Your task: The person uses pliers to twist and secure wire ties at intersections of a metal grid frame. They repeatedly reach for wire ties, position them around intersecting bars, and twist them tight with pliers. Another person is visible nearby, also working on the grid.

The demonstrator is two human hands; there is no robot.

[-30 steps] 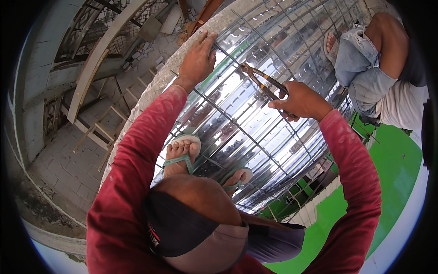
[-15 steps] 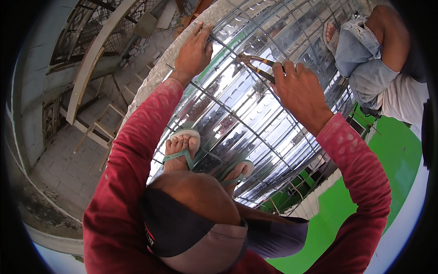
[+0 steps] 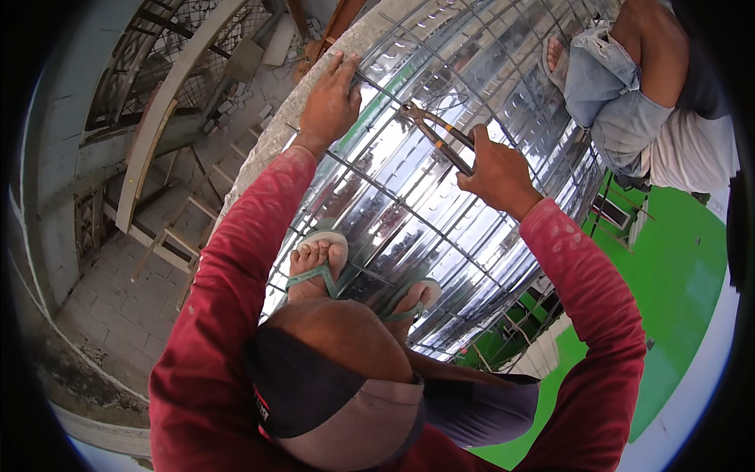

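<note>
My right hand (image 3: 500, 173) is wrapped round the handles of a pair of pincers (image 3: 445, 142), dark with orange bands. Their jaws meet the grey wire mesh (image 3: 421, 211) at a wire crossing near the concrete edge; whether they bite a tie wire is too small to tell. To the left, my left hand (image 3: 329, 106) lies with fingers stretched out over the concrete ledge (image 3: 259, 149) and the mesh's end, apart from the pincers. Beneath the mesh spreads a shiny silver sheet (image 3: 393, 244) with small raised marks.
My sandalled feet (image 3: 318, 256) stand on the mesh. At the upper right another person's legs (image 3: 613, 79) in torn denim rest beside it. Beyond the left ledge lies a lower paved floor (image 3: 110, 315) with a wooden frame (image 3: 177, 228). A green surface (image 3: 676, 259) shows far below right.
The pincer handles have swung lower and my right hand has shifted down and slightly left, while the jaws stay near the same crossing. My left hand remains on the edge.
</note>
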